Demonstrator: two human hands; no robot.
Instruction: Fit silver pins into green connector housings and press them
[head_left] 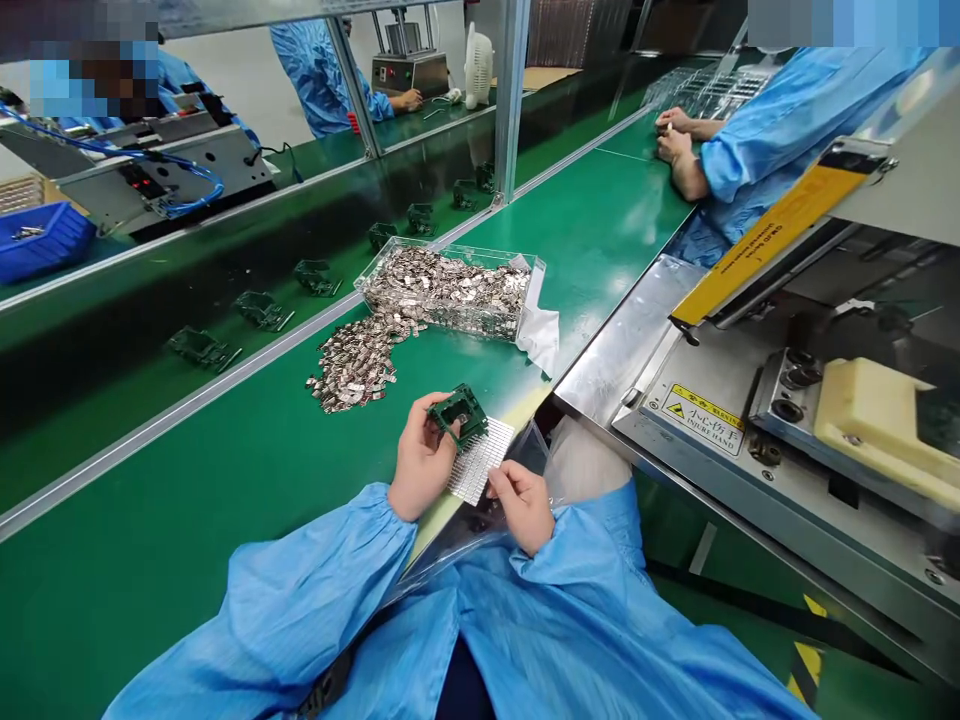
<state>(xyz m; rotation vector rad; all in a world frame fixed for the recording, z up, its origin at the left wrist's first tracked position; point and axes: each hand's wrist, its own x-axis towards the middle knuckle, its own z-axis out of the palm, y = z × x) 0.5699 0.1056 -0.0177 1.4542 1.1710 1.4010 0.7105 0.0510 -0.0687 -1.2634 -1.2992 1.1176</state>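
Note:
My left hand (426, 460) is closed around a dark green plastic part (459, 414) with an open frame shape, its thumb pressed on the front. Beneath that part lies a white sheet (486, 460) marked off in small grid pieces, at the table's near edge. My right hand (523, 503) has thumb and forefinger pinched together at the sheet's right edge; whatever is between the fingertips is too small to make out. Beyond the hands, many small silvery metal pieces (352, 365) are heaped on the green table, spilling beside a clear plastic tray (480, 318) full of them.
Several green parts (261, 310) stand in a row on the belt beyond the metal rail (247, 380). A machine with a yellow guard bar (772, 240) and a hand-injury warning label (705, 420) is at the right. A co-worker's hands (679, 150) rest at the far table edge.

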